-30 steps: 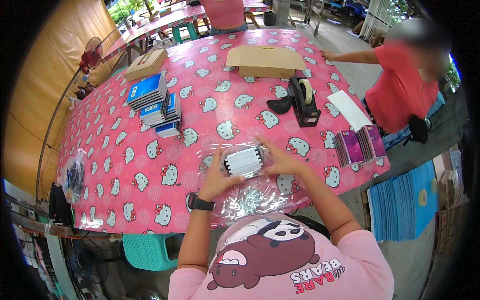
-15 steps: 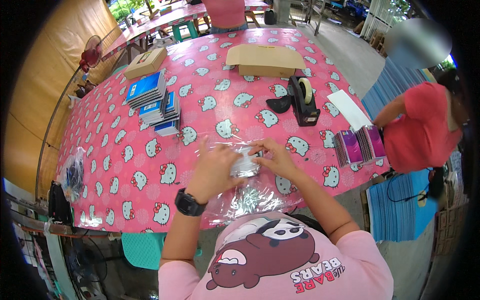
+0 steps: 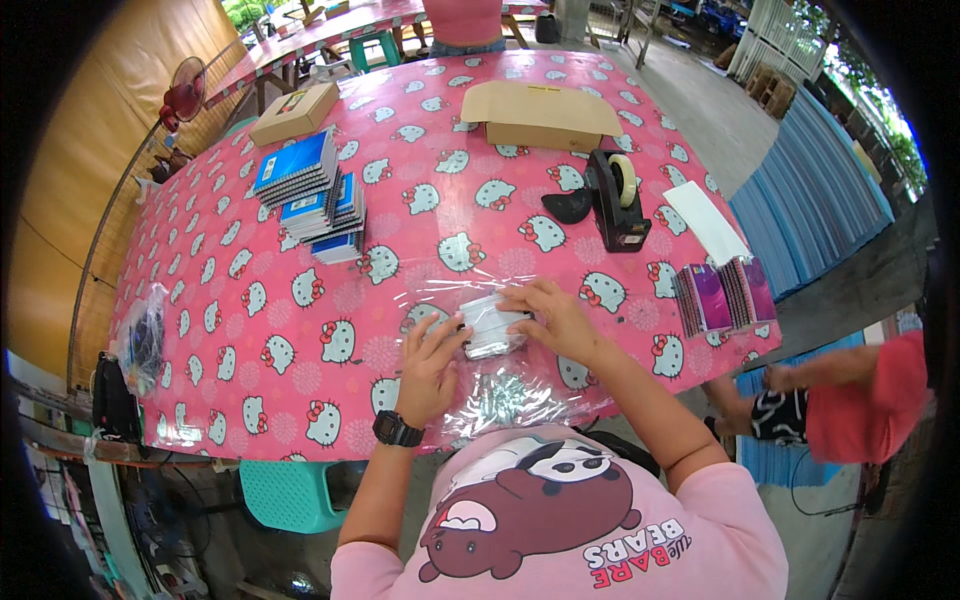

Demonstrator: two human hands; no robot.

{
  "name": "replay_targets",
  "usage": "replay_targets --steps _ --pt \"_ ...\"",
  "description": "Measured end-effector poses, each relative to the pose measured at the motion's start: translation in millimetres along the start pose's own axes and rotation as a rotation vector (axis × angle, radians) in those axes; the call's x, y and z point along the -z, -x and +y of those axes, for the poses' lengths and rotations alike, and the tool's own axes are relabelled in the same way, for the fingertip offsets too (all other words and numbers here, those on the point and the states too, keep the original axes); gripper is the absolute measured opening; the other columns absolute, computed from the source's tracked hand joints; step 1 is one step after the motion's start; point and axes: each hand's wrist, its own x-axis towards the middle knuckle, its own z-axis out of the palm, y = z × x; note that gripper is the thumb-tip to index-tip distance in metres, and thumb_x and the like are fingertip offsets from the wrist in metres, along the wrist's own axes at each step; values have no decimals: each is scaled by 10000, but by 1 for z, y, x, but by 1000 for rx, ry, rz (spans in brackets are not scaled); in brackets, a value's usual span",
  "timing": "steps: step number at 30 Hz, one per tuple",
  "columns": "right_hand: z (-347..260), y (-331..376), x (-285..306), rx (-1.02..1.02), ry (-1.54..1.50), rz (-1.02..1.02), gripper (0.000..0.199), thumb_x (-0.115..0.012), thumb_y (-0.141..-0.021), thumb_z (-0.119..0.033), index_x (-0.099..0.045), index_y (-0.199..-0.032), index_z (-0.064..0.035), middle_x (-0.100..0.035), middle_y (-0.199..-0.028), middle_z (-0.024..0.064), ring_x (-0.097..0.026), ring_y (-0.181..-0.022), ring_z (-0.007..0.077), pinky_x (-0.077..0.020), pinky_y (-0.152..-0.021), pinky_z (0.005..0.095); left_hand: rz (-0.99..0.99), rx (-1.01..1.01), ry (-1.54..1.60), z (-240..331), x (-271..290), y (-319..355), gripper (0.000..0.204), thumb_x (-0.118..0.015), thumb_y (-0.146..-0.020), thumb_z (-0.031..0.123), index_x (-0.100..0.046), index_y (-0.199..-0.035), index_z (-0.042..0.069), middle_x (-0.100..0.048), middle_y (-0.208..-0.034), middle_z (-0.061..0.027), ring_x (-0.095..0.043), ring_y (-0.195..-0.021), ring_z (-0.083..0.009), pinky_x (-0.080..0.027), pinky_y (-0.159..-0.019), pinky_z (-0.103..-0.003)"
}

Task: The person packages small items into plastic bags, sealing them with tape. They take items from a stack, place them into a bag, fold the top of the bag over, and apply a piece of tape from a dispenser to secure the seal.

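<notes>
1. Left hand (image 3: 430,375): fingers spread, tips at the left edge of the white bundle (image 3: 490,330); black watch (image 3: 397,429) on the wrist.
2. Right hand (image 3: 558,320): fingers bent over the bundle's upper right, thumb near its right side – cannot tell if it pinches or just rests.
3. White bundle: on the table (image 3: 275,330) in front of the person, between the two hands, with dark bits at its edges. Shiny clear plastic (image 3: 508,395) lies around it and toward the person; glare hides whether the plastic covers its top fully.
4. Table cover: pink, cat-face print.
5. Left of the hands, farther off: blue spiral notebooks (image 3: 297,165) in uneven stacks, a closed tan box (image 3: 294,115) beyond them.
6. Far side: open cardboard box (image 3: 545,133), flap spread out. Nearer, black tape dispenser (image 3: 618,215) with a roll on it, small black object (image 3: 567,206) just beside.
7. Right edge: purple spiral notebooks (image 3: 712,295) in two stacks, white strip (image 3: 705,222) behind.
8. Off-table: co-worker in a red top (image 3: 865,405) at right – face out of view; green stool (image 3: 290,495) at lower left.
</notes>
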Motion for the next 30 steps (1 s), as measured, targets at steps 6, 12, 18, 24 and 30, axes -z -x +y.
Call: replay_targets --steps 6,12,18,24,30 --pt "3 -5 -3 -49 40 -34 640 -712 -726 -203 -467 -1299 -60 -663 -1082 -17 -510 -957 235 -428 -865 342 -252 9 -60 -8 2 -3 659 -531 -627 51 -513 -1280 142 -430 -1381 -54 -265 -1329 -355 -236 -1037 -530" --pt "4 -10 -4 -74 29 -93 738 -718 -731 -226 -375 -1367 -72 -645 -1132 2 -491 -945 246 -410 -877 347 -389 -57 -11 -12 3 -23 735 -563 -595 79 -488 -1311 228 -364 -1436 -15 -163 -1376 -373 -114 -1063 -614" --pt "-4 -11 6 -31 -27 -12 689 -728 -742 -168 -409 -1346 -82 -662 -1094 34 -530 -915 201 -437 -834 313 -460 -100 -72 -11 -3 -32 757 -582 -587 74 -487 -1306 290 -347 -1448 6 -125 -1389 -363 -91 -1056 -650" --pt "101 -20 73 -318 -443 714 284 -637 -812 -82 -563 -1077 -13 -656 -983 134 -613 -913 144 -486 -735 267 -496 -43 -110 -7 5 -28 670 -623 -629 128 -518 -1278 253 -355 -1443 0 -169 -1374 -363 -80 -1061 -644" --pt "244 19 125 -816 199 713 422 -670 -794 -236 -533 -1124 -12 -665 -918 163 -623 -846 279 -475 -763 368 -500 -68 -35 -2 2 -37 665 -595 -633 85 -513 -1282 202 -384 -1416 -64 -373 -1217 -391 -246 -1070 -486"
